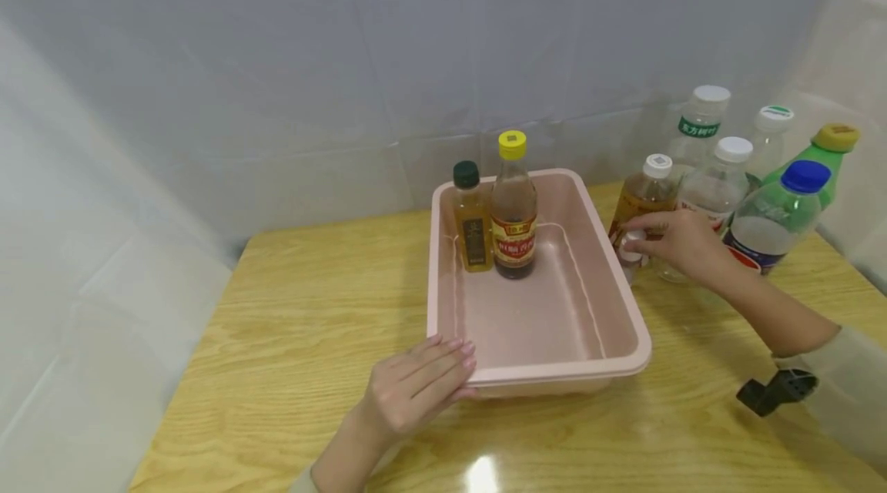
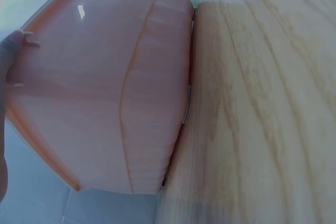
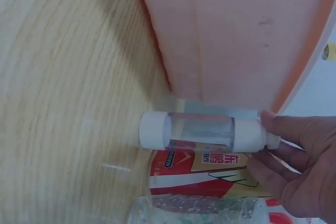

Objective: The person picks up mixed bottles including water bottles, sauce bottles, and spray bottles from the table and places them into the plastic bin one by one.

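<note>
At the near left corner of a pink plastic basin (image 1: 540, 368), my left hand (image 1: 423, 385) holds the rim, fingers laid over the top and thumb below. The left wrist view shows the basin's outer wall (image 2: 79, 66) and the thumb (image 2: 11, 45) at its rim. Just right of the basin, my right hand (image 1: 682, 243) pinches the white top of a small clear bottle (image 3: 205, 131) with a white base. That bottle is upright; I cannot tell whether it touches the table. Inside the basin stand a green-capped bottle (image 1: 474, 227) and a yellow-capped sauce bottle (image 1: 514, 223).
Right of the basin stand an amber drink bottle (image 1: 640, 196), several clear bottles, a blue-capped bottle (image 1: 769, 223) and a green bottle (image 1: 825, 158). They crowd round my right hand. A wooden table (image 1: 298, 316) carries everything, with a pale sheet (image 1: 346, 92) hanging behind.
</note>
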The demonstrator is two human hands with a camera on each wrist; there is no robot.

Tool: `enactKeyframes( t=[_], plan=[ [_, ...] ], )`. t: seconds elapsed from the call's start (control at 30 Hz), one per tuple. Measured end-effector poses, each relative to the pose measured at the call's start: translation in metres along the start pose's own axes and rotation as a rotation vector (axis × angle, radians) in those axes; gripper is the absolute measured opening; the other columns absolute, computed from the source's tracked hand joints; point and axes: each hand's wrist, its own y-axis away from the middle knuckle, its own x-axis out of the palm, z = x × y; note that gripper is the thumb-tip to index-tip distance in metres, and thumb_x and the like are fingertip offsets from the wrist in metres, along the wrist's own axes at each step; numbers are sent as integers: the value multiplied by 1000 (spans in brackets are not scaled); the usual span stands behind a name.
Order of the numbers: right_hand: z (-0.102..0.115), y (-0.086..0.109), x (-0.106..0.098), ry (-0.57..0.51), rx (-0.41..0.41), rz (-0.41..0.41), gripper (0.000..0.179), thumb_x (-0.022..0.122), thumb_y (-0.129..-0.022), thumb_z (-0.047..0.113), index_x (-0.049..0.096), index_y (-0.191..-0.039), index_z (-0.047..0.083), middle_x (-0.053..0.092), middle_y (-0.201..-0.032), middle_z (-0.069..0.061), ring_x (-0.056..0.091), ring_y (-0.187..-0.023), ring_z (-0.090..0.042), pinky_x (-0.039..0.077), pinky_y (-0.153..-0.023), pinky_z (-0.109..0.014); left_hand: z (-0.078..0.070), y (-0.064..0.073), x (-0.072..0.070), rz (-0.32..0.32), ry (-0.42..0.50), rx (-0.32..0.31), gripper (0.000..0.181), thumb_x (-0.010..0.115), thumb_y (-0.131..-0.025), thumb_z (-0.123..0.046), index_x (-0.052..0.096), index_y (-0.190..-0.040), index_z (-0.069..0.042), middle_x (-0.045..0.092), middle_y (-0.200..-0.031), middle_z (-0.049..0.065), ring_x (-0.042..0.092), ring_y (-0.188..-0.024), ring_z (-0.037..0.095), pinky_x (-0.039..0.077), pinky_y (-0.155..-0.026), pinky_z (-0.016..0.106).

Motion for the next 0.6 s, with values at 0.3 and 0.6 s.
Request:
enactKeyframes(
  t=[0.3, 0.6],
  plan=[
    [-10, 6, 10, -57, 71, 20, 40, 73, -84, 24, 64, -117, 1, 65, -73, -6, 51, -63, -15, 39, -40, -20, 0, 1, 0, 8, 6, 0, 22, 65, -88, -24, 73, -80, -5, 73, -79, 12, 72, -71, 19, 63, -72, 29],
    [-16, 8, 20, -60, -37, -111, 37, 75, -81, 10, 65, -114, -2, 70, -74, -15, 53, -63, -8, 42, -43, -15, 0, 0, 0, 9, 8, -9, 21, 66, -87, -24, 72, -80, -5, 73, -79, 12, 72, -71, 19, 62, -74, 29]
  ],
)
